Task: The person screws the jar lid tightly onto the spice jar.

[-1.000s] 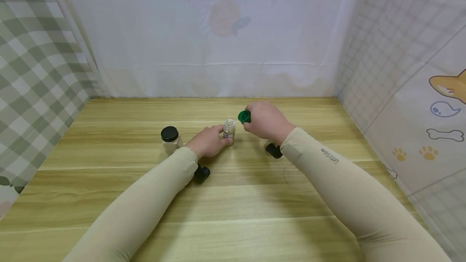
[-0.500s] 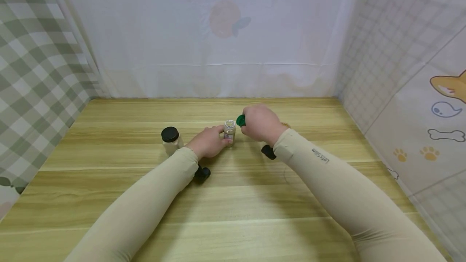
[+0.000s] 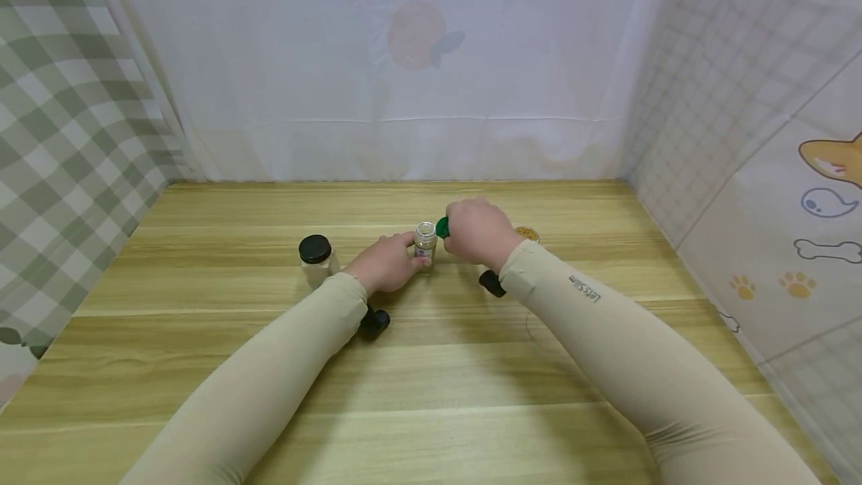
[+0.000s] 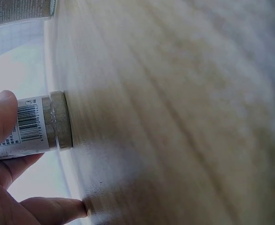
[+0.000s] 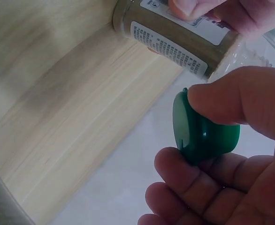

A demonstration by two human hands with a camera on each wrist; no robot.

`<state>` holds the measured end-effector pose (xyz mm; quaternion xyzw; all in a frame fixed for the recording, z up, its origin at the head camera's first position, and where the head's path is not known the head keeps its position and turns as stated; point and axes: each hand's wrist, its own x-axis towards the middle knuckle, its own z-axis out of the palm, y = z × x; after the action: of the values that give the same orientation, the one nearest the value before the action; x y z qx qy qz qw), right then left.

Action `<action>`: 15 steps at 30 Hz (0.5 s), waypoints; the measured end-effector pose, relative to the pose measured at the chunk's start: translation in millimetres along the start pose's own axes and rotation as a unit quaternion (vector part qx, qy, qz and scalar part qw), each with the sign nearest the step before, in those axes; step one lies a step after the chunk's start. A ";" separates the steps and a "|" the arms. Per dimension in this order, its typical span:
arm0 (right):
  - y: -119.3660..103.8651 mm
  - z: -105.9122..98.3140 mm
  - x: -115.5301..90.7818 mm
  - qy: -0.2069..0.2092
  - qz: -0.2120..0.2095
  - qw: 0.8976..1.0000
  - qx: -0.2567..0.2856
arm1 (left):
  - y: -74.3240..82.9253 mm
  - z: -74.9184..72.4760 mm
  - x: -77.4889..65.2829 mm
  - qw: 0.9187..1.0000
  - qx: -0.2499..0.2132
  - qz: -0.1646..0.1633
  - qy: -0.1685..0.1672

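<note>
My left hand (image 3: 389,263) grips a small glass spice jar (image 3: 424,242) between thumb and fingers. The jar stands upright on the table with its mouth uncovered. In the left wrist view the spice jar (image 4: 57,121) shows a white barcode label and brownish powder inside. Pinched in my right hand (image 3: 480,232) is a green cap (image 3: 441,227), just right of the jar's mouth. The right wrist view shows the green cap (image 5: 205,129) between thumb and curled fingers, tilted on its side and apart from the glass rim.
A jar with a black lid (image 3: 314,248) stands left of my left hand. Behind my right wrist, a container with yellow contents (image 3: 527,233) is partly hidden. Black devices sit under both wrists, one by the left sleeve (image 3: 296,365). A white curtain (image 3: 404,148) rises behind the table (image 3: 431,380).
My right hand has moved left and slightly down with the green cap, closer to the jar's mouth. The yellow-filled container has come into view behind the wrist. My left hand stays put.
</note>
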<state>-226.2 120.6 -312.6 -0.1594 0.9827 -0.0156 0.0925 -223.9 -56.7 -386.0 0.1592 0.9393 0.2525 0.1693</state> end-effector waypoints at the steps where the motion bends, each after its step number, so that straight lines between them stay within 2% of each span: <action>1: -0.1 0.2 0.1 -0.001 0.000 1.000 0.000 | 0.0 0.2 0.0 1.000 0.000 0.001 0.000; 15: 0.4 4.4 2.1 0.003 -0.004 1.000 -0.003 | 1.8 -0.8 -0.9 1.000 0.001 -0.009 -0.002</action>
<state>-227.4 120.3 -317.3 -0.1636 0.9824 -0.0132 0.0890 -223.0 -55.9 -384.2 0.1512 0.9408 0.2493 0.1729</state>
